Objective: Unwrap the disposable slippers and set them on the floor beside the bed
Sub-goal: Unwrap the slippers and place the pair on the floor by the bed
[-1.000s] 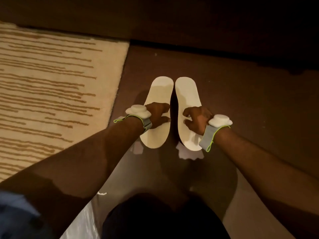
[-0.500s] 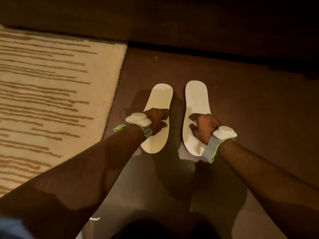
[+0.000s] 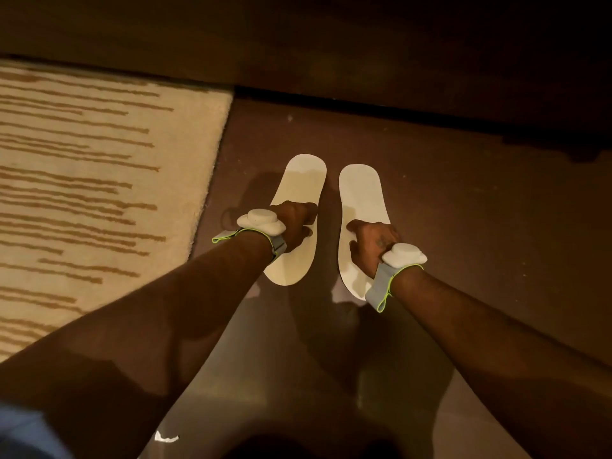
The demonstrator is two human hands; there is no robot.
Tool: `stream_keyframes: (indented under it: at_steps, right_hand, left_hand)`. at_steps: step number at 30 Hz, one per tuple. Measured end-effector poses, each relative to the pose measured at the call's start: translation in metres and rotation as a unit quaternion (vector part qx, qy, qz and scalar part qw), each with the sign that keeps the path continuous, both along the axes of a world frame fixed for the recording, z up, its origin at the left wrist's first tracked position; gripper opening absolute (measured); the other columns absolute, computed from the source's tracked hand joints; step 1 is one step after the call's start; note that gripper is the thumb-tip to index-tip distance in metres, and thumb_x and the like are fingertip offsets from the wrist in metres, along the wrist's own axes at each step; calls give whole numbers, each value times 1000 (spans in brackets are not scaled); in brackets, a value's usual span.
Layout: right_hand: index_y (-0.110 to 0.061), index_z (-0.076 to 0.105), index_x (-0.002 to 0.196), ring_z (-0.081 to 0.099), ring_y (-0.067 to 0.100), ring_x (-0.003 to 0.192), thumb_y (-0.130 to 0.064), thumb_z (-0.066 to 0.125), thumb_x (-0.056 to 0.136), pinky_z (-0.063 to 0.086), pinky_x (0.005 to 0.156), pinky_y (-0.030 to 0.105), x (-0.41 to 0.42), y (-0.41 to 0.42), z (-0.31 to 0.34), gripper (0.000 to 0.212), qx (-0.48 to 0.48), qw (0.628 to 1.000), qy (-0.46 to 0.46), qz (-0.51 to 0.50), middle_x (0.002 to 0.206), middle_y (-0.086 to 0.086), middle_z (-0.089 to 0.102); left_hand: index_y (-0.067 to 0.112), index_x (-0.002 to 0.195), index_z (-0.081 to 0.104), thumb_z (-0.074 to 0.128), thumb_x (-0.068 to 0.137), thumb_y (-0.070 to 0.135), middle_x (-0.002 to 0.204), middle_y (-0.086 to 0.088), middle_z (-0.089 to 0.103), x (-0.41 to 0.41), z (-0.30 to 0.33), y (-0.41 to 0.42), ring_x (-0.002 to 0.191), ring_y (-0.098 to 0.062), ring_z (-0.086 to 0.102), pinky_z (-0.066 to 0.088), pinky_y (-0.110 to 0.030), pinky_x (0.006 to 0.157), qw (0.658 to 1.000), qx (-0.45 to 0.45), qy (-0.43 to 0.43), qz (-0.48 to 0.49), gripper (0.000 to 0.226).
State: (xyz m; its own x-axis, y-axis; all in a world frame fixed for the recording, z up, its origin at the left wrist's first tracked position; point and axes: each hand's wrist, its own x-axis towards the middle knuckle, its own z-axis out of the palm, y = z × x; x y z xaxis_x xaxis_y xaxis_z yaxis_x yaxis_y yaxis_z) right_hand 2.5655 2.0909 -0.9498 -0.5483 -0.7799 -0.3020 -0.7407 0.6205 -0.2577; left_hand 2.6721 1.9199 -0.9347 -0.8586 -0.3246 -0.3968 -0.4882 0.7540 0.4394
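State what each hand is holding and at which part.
Left hand grips the left slipper around mid-length; right hand grips the right slipper likewise. The fingers' exact purchase is hidden beneath the hands.

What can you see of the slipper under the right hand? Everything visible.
The right slipper is a flat, off-white, elongated sole with rounded ends, thin and foam- or paper-like by its look. It lies flat on the dark brown floor, lengthwise away from the camera, with a narrow gap between it and its twin. The right hand rests on its middle and hides any strap; its near end sits behind the wrist strap. No wrapper shows on it.
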Motion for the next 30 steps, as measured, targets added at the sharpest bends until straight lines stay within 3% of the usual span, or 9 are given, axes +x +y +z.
stream_keyframes:
  at_steps: [3,10,16,24,30]
  right_hand:
    - [-9,63,109,65,43,90,-18,57,80,51,83,39,-2,-5,0,31,-11,1000,11,-2,96,19,72]
    - [-12,63,108,67,40,90,-18,58,78,49,82,35,-7,-11,-5,31,3,1000,26,-13,96,15,72]
    - [-14,60,114,67,38,93,-22,57,80,49,84,36,-6,-11,-4,34,17,1000,20,-18,100,14,72]
    - [-18,50,130,63,35,107,-31,58,82,35,106,44,-2,-10,-1,50,57,998,1,-29,113,10,69]
    - [-19,43,133,63,35,103,-36,56,82,31,106,46,-3,-11,6,55,77,997,17,-28,108,8,69]
  left_hand:
    - [13,99,57,63,87,19,96,-5,62,-3,0,-3,87,-34,61,39,-30,70,1000,3,-8,-7,15]
    - [13,96,60,63,86,20,102,-12,67,-2,-1,-4,89,-38,62,53,-43,81,1000,-1,-5,2,14]
    - [13,99,63,61,87,19,104,-12,67,-1,-1,-2,92,-37,62,52,-40,83,1000,-7,-9,12,13]
    - [15,114,63,55,92,19,122,-11,62,5,3,-1,110,-35,58,46,-42,98,999,-19,-34,12,24]
    - [21,123,57,54,92,26,131,-4,58,7,7,3,118,-32,55,34,-38,107,997,-51,-49,-5,32]
